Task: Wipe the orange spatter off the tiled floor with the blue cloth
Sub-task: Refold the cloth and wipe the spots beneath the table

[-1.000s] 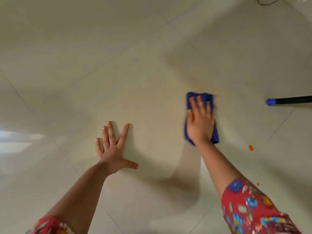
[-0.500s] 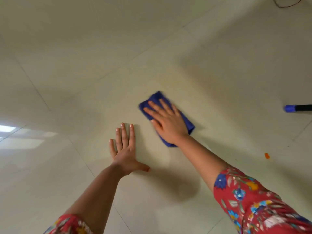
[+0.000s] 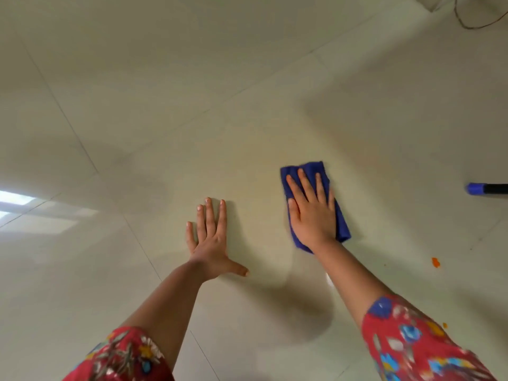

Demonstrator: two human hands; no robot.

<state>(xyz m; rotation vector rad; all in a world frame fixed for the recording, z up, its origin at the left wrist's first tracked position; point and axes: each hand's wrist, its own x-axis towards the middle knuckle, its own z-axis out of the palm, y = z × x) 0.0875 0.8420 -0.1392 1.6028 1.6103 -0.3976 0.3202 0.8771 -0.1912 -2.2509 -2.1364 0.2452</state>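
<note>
Right hand pressed flat on blue cloth at centre; left hand splayed empty on tiled floor. Orange spatter at four o'clock unwiped; unfinished.

The cloth lies flat on the tiled floor, right of centre. The right hand lies palm-down on top of the cloth, its fingers stretched toward the cloth's far edge, which shows beyond them. The left hand rests flat on the floor to the left of the cloth and a little nearer the person, apart from it. A spot of spatter sits on the floor to the right of the cloth and nearer, well apart from it. A smaller spot lies nearer still, just beside the right sleeve. A pole end reaches in from the right edge, level with the cloth. A cable loops on the floor at the far right corner.
</note>
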